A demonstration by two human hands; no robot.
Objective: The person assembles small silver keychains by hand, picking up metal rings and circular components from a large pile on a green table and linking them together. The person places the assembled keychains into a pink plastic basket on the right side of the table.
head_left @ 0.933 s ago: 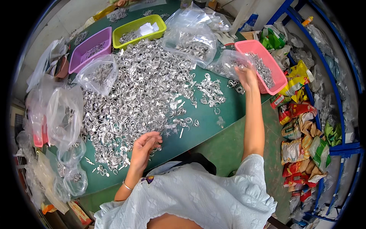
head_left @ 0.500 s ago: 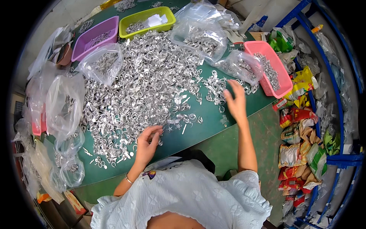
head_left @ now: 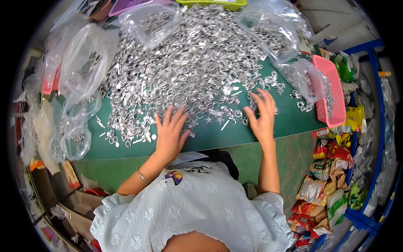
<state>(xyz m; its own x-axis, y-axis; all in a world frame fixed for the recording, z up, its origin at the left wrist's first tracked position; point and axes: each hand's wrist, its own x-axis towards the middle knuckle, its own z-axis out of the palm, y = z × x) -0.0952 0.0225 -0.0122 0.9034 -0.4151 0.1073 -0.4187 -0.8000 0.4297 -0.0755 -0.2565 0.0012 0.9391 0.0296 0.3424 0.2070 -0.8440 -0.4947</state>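
Note:
A broad heap of small silvery metal pieces [head_left: 184, 59], many ring- or flower-shaped, covers much of the green table [head_left: 210, 142]. At the heap's near edge lies my left hand [head_left: 170, 133], palm down with its fingers spread over the pieces. To its right, my right hand [head_left: 263, 117] is also open, fingers apart and slightly bent. Its fingertips are beside a few loose pieces at the heap's right edge. A thin white strip [head_left: 225, 125] lies between the two hands. What is under the fingers is partly hidden.
Clear plastic bags [head_left: 86, 63] of metal pieces line the left side; another clear bag [head_left: 273, 40] sits back right. A pink basket [head_left: 331, 92] stands at the right table edge, a yellow-green tray [head_left: 222, 5] at the back. Blue shelving [head_left: 375, 84] and colourful packages [head_left: 312, 189] are farther right.
The view has shifted. My left hand has uncurled and spread its fingers on the heap's near edge. My right hand has moved left and nearer, from the small side cluster toward the main heap.

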